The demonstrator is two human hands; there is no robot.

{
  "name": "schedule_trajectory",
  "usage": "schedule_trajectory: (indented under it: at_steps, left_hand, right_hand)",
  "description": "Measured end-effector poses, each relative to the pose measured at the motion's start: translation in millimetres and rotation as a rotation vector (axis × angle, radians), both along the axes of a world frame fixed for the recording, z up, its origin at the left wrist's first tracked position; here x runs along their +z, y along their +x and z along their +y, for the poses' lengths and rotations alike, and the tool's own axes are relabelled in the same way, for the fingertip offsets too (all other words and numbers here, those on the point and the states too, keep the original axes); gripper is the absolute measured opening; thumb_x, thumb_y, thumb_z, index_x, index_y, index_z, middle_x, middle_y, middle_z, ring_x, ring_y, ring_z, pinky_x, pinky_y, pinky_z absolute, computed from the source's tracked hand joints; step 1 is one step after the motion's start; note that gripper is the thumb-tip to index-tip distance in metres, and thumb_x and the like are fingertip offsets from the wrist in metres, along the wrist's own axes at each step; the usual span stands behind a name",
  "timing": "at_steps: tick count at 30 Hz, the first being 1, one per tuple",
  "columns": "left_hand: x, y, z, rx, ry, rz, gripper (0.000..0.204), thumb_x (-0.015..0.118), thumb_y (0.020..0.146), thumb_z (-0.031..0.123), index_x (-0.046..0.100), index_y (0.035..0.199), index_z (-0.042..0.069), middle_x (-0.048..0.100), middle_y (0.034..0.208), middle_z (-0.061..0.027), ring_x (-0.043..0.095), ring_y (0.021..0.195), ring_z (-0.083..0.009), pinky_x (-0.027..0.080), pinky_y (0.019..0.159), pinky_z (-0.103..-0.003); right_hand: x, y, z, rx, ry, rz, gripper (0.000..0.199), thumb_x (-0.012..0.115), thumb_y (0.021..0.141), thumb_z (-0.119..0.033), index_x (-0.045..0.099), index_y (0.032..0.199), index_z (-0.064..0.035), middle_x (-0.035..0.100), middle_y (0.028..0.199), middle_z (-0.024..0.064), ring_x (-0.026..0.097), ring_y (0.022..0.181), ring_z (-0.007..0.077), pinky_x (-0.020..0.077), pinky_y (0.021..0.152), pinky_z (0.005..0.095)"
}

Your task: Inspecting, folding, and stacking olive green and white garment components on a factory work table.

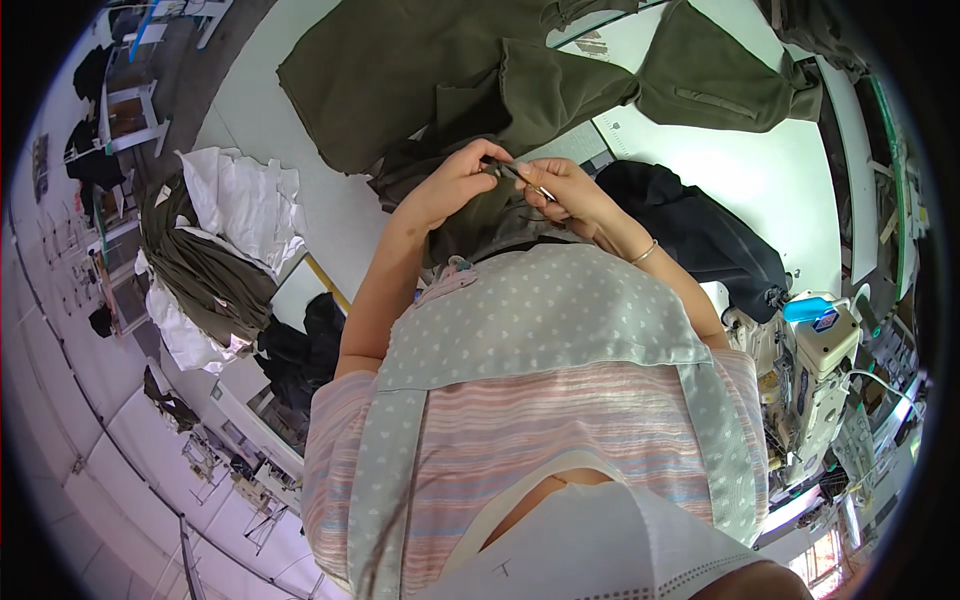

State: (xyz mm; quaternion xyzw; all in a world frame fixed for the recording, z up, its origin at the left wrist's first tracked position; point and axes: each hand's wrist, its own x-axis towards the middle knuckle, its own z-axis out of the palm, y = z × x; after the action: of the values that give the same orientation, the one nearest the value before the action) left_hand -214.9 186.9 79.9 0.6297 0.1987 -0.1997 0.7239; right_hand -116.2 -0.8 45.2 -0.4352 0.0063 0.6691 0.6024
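Note:
My left hand (458, 187) is closed, its thumb and fingers pinching an edge of dark olive cloth (470, 222) in front of my apron. Close beside it, my right hand (568, 194) is closed around a small, slim metal tool (543, 192). The tool's dark end points toward the left fingertips; its exact kind is too small to make out. More of the olive cloth hangs below the two hands. Beyond them, a large olive fabric panel (385, 80) spreads over the white table (780, 190).
To the right lies a black garment (690, 225), near a sewing machine (820, 350) with a light-blue part on top. An olive piece with a slit (715, 80) lies at the far right. White cloth (240, 200) and bunched olive cloth (190, 250) are piled at left.

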Motion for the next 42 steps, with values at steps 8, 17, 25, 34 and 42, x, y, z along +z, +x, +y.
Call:
schedule_trajectory:
  at_steps: [8,17,25,34,42]
  left_hand:
    - [135,24,42,-0.034,0.444,-0.516,0.025,0.056,0.091,0.001,0.050,0.115,0.003,0.054,0.096,0.0003,0.051,0.088,-0.0053,0.041,0.077,-0.020]
    - [296,87,60,-0.124,0.611,-0.680,0.020,0.054,0.093,-0.001,0.049,0.112,0.002,0.059,0.092,-0.0020,0.054,0.083,-0.0046,0.043,0.072,-0.019]
    - [235,104,100,-0.247,1.116,-0.602,0.033,0.073,0.086,0.018,0.060,0.107,-0.004,0.066,0.096,-0.0036,0.058,0.085,-0.0076,0.046,0.079,-0.024]
    - [202,120,175,-0.115,1.281,-0.558,0.032,0.071,0.088,0.021,0.061,0.106,-0.003,0.063,0.086,-0.0062,0.057,0.078,-0.0152,0.047,0.076,-0.028]
    - [217,25,126,-0.238,1.798,-0.466,0.033,0.074,0.082,0.024,0.060,0.107,0.009,0.063,0.098,-0.0109,0.062,0.089,-0.0318,0.049,0.070,-0.038]
  right_hand:
    - [68,56,21,-0.065,0.422,-0.717,0.056,0.071,0.086,-0.028,0.054,0.136,-0.0083,0.032,0.062,-0.0101,0.028,0.055,0.0029,0.0256,0.050,0.0210]
    - [157,134,103,0.109,0.808,-0.795,0.065,0.082,0.077,-0.019,0.052,0.132,-0.0037,0.064,0.102,-0.0011,0.060,0.092,0.0080,0.0499,0.083,0.0244]
    - [250,200,56,-0.167,0.565,-1.445,0.030,0.077,0.083,-0.011,0.051,0.070,-0.0068,0.045,0.069,-0.0089,0.042,0.068,-0.0012,0.0338,0.057,0.0206]
    - [254,264,19,0.214,0.002,-2.128,0.021,0.081,0.077,-0.013,0.065,0.083,-0.0008,0.060,0.071,-0.0014,0.052,0.070,0.0075,0.0439,0.062,0.0287]
    - [194,312,-40,0.274,-0.118,-2.467,0.042,0.079,0.071,-0.009,0.061,0.106,0.0037,0.057,0.100,0.0077,0.057,0.090,0.0209,0.0458,0.077,0.0275]
